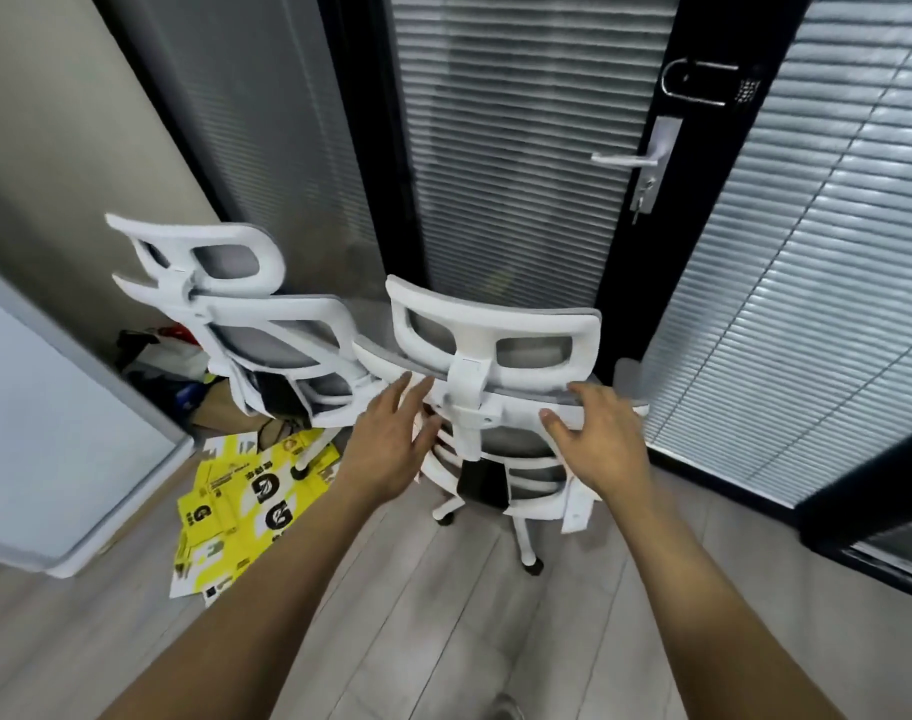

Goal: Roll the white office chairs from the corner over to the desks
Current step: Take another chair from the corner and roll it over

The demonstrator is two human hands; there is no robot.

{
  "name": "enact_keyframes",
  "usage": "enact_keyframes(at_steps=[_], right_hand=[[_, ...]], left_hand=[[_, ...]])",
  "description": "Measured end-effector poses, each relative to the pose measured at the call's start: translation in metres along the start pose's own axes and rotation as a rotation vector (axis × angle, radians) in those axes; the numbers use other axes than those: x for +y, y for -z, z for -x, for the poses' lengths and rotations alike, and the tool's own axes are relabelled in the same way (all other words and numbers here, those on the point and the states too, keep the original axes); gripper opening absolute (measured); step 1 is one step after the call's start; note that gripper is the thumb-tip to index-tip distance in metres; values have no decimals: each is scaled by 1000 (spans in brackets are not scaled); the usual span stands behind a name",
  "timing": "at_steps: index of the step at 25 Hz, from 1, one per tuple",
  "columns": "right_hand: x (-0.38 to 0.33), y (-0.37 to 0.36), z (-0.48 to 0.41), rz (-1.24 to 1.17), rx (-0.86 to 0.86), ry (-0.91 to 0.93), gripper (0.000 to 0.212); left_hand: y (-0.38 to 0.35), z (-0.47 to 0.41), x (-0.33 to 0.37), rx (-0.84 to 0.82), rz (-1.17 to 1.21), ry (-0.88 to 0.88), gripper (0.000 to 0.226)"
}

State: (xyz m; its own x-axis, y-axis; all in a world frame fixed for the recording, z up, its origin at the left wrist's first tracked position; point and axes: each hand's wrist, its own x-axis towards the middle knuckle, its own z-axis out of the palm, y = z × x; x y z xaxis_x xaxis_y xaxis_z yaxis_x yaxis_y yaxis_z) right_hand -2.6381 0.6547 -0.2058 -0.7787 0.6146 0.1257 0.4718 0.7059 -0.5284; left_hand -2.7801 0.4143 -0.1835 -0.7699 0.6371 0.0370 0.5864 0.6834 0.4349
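Two white office chairs with grey mesh stand in the corner, backs toward me. The nearer chair [495, 330] is right in front, its castors on the wood floor. The second chair [246, 304] stands behind it to the left, close to the wall. My left hand [391, 439] is spread open just short of the left side of the nearer chair's backrest. My right hand [599, 439] is open too, fingers curled near the backrest's right top edge, with no firm hold visible.
Yellow printed cardboard sheets [246, 506] lie on the floor under the left chair. A white board [54, 433] leans at the left. Bags [168, 356] sit in the corner. A dark-framed glass door with a lever handle [630, 159] and blinds stands behind the chairs.
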Motion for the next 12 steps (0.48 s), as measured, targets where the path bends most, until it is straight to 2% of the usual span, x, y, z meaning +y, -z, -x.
enact_keyframes(at_steps=[3,5,9,12], right_hand=[[10,-24,-17,155,-60,-3,60],[9,-34,-17,176,14,-10,58],[-3,-42,3,220,92,-81,61],[-25,-51,38,268,136,-168,63]], left_hand=[[-4,-38,-24,-53,-86,-5,64],[-11,-53,-41,-69,-111,-26,64],[-22,-67,-74,33,-79,-194,49],[-24,-75,-101,78,4,-281,46]])
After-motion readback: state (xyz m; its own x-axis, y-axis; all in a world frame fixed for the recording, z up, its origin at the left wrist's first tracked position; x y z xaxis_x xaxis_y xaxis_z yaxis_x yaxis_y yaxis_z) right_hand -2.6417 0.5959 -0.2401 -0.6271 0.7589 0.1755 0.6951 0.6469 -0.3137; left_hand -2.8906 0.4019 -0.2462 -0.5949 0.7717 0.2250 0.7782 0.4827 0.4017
